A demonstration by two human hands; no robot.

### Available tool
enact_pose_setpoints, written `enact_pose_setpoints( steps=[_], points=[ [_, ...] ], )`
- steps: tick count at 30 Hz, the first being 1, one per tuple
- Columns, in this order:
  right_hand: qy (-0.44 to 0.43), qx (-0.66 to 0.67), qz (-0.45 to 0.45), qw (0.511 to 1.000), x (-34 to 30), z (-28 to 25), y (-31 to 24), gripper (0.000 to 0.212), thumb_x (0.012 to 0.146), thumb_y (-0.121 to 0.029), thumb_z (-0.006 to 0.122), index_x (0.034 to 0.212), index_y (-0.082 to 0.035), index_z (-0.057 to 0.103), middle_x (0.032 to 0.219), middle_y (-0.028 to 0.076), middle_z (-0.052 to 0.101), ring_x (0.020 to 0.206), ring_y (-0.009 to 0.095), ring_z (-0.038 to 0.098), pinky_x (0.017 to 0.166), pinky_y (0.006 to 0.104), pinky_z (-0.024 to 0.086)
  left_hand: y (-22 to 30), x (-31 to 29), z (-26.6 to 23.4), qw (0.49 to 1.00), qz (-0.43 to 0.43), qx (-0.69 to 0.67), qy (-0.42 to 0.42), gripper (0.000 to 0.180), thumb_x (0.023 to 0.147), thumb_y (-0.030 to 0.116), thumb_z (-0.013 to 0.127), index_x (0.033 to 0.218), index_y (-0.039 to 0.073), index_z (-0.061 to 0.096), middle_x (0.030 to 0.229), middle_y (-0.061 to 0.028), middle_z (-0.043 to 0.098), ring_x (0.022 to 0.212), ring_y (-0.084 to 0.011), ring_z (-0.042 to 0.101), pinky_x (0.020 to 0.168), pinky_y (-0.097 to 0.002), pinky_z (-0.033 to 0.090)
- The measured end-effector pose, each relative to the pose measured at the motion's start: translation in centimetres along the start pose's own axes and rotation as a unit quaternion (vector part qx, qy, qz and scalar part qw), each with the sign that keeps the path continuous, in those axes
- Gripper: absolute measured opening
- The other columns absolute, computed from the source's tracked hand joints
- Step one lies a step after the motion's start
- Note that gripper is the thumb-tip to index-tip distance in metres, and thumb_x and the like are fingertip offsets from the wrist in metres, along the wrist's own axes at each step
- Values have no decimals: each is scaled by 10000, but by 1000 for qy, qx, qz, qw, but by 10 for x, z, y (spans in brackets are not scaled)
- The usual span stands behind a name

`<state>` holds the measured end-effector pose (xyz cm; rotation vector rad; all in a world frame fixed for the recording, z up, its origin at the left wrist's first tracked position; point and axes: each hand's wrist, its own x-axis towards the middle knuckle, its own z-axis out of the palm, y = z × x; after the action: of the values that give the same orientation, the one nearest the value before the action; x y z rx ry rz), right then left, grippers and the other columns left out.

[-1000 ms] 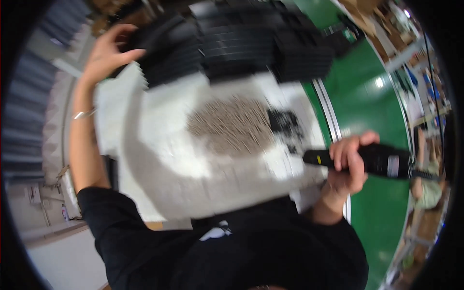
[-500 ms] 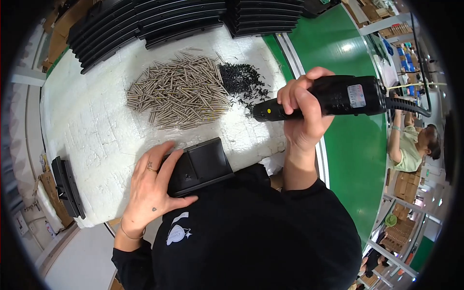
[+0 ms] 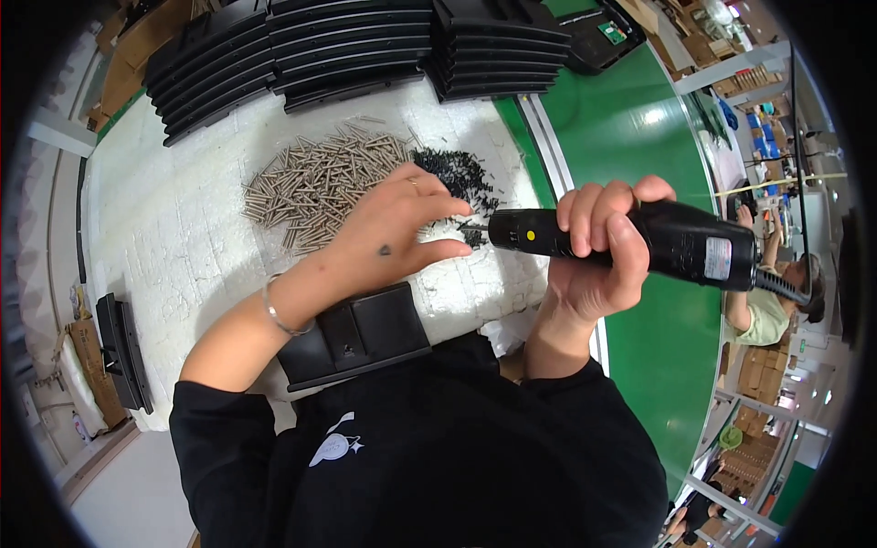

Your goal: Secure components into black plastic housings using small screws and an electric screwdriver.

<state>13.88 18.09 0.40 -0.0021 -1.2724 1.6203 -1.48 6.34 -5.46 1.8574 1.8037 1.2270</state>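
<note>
My right hand (image 3: 594, 283) is wrapped round a black corded electric screwdriver (image 3: 690, 242), which lies level with its bit pointing left. Close to that bit is my left hand (image 3: 388, 228), thumb and forefinger apart, with nothing visible between them. Small black screws (image 3: 452, 173) are heaped just beyond its fingertips. Behind my left wrist and knuckles spreads a pile of metal pins (image 3: 311, 187), partly covered by the hand. A black plastic housing (image 3: 365, 333) lies against my front on the white padded surface, below my left forearm, untouched by the fingers.
Stacked black plastic parts (image 3: 352, 55) line the far edge. Another black part (image 3: 119, 352) stands at the left edge. On the green surface (image 3: 658, 365) to the right sits a black tray with a circuit board (image 3: 612, 32). A co-worker (image 3: 767, 306) is at the far right.
My left hand has let go of the black housing and moved up and right to the screwdriver's bit. The screwdriver has shifted slightly right and down in my right hand.
</note>
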Motion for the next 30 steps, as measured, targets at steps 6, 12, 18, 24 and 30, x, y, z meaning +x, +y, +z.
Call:
enact_pose_setpoints(
  steps=[6,12,18,24,30],
  points=[
    [54,-1,-25,998,7,-4,-10,345,800,-78,548,1124,-58,433,590,12,409,443,120,395,519,308,414,-3,15,15,998,23,0,56,150,719,83,776,853,60,712,855,-29,682,921,-227,584,773,-327,500],
    [41,26,-47,998,13,-11,-13,359,796,-79,534,1137,-70,421,593,1,410,441,117,403,519,301,415,-6,21,23,998,9,-2,66,143,729,66,767,860,60,710,895,-38,706,947,-225,618,779,-313,530],
    [-18,21,-43,999,14,-10,-17,321,824,-85,505,1140,-66,451,623,-27,392,509,82,400,586,273,369,-2,22,19,996,41,5,82,168,713,125,794,839,67,700,869,-27,703,908,-228,634,756,-308,537],
    [-70,41,-29,996,12,-5,-19,307,823,-79,508,1124,-73,448,615,-30,408,506,81,412,581,271,375,3,14,11,992,72,15,105,200,700,179,798,814,70,675,794,-25,673,864,-223,630,718,-321,531],
    [-162,56,-38,984,3,11,-21,271,811,-84,556,1054,-80,435,603,-40,440,484,67,444,539,229,373,10,-8,12,987,110,22,114,185,723,172,768,822,73,647,791,-27,644,853,-233,636,666,-321,529]
  ],
)
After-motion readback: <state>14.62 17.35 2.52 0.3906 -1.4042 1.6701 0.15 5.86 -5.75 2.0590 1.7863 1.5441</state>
